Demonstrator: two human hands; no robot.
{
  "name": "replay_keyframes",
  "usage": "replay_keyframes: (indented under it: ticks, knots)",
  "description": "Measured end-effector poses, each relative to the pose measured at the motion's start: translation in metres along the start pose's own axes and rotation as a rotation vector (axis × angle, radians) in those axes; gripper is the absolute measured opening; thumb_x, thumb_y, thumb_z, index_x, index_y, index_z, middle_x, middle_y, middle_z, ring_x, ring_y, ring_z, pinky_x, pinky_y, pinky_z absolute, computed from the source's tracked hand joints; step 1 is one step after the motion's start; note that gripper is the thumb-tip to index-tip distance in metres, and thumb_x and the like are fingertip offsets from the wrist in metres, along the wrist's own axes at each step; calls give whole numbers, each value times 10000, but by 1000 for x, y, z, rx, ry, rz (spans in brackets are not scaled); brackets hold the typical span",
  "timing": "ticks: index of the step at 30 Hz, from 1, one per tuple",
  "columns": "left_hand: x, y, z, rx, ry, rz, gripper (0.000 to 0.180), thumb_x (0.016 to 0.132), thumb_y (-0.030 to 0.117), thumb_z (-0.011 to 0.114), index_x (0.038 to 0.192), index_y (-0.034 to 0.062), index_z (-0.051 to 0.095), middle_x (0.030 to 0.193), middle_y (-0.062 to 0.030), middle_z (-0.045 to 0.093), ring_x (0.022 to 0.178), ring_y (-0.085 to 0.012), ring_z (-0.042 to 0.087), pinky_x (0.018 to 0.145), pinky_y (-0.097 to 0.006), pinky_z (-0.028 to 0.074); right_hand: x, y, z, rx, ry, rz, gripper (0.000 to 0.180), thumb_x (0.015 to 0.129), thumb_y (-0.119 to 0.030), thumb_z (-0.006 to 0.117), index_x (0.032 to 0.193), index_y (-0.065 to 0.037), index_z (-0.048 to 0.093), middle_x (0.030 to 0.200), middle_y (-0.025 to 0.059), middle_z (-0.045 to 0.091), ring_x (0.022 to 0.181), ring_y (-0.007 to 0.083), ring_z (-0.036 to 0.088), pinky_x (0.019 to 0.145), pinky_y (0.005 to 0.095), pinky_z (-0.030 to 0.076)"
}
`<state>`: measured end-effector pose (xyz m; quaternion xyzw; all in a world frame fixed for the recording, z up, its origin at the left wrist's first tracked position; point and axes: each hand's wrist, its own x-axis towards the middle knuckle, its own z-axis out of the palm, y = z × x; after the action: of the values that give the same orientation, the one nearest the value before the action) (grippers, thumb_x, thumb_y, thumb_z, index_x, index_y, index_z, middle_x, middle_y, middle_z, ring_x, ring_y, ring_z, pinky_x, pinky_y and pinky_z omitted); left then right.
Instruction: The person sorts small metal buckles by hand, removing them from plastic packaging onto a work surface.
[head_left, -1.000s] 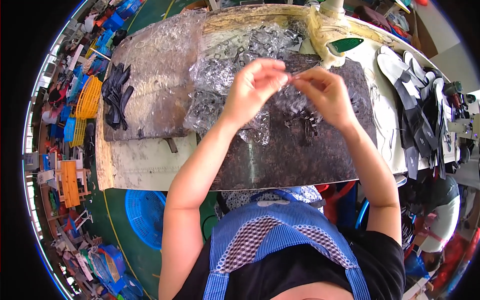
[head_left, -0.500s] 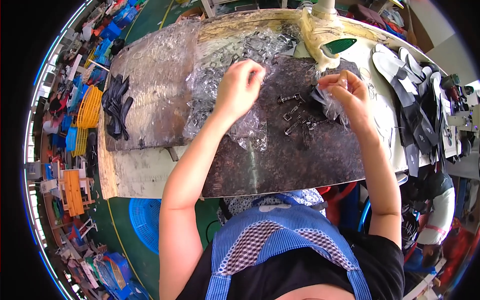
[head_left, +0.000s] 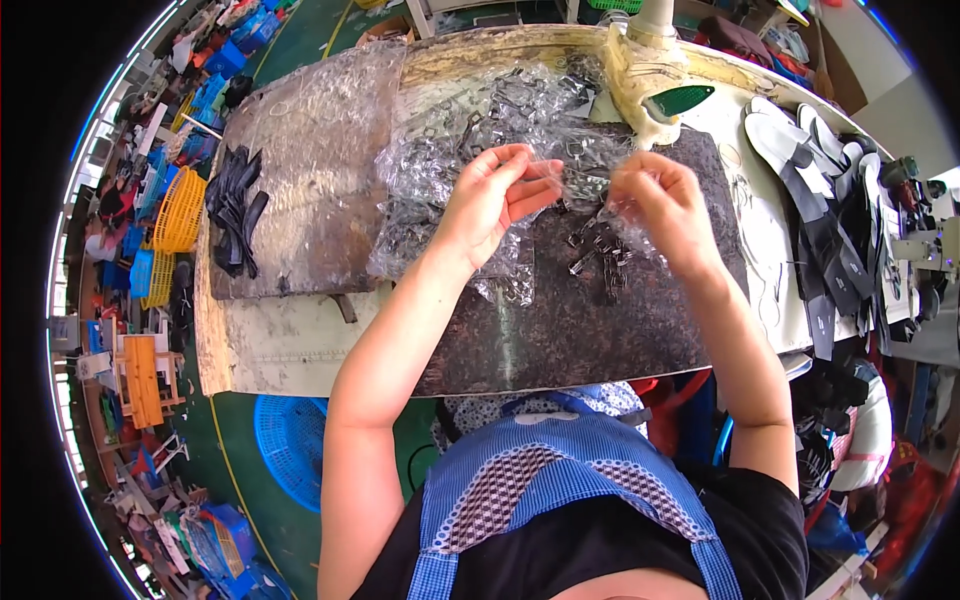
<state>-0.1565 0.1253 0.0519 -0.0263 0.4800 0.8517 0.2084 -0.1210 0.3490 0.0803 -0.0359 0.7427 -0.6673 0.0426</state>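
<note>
My right hand (head_left: 662,208) is closed, its fingertips pinching a clear plastic bag (head_left: 632,236) that hangs under the fingers. Facing it, my left hand (head_left: 497,200) has its fingers apart and stretched toward the right, close to more clear film. Below and between both hands, several small dark metal buckles (head_left: 602,255) lie loose on a dark mottled board (head_left: 590,340). A heap of crumpled clear plastic bags (head_left: 415,165) with metal pieces inside spreads beyond and left of my left hand. Whether film touches the left fingertips is hard to make out.
Black straps (head_left: 235,205) lie bunched at the table's left. At the right are pale and black sandal parts (head_left: 825,220). A wrapped post (head_left: 640,85) with a green oval piece (head_left: 682,100) stands at the back. A blue basket (head_left: 285,450) sits below the front edge.
My right hand has moved left and slightly nearer, carrying the plastic bag over the buckles. My left hand has come slightly right and nearer, and its fingers have spread.
</note>
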Motion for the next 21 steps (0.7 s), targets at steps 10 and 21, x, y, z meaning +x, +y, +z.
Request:
replay_keyframes:
  ticks: [10,21]
  knots:
    - [-18,0,-27,1804,-15,688,367,787,212,786,1120,111,666,1221,-43,625,1300,-271,473,1105,-445,351,22,-16,-24,-348,-125,99,221,870,-159,547,687,-36,559,638,-28,512,599,59,465,567,242,379]
    - [1,16,-13,522,-60,330,277,1051,261,540,1101,6,635,989,-84,717,925,-188,722,803,-317,589,20,-10,-34,-256,31,-135,182,778,-212,627,744,-49,553,741,32,615,665,106,522,602,267,409]
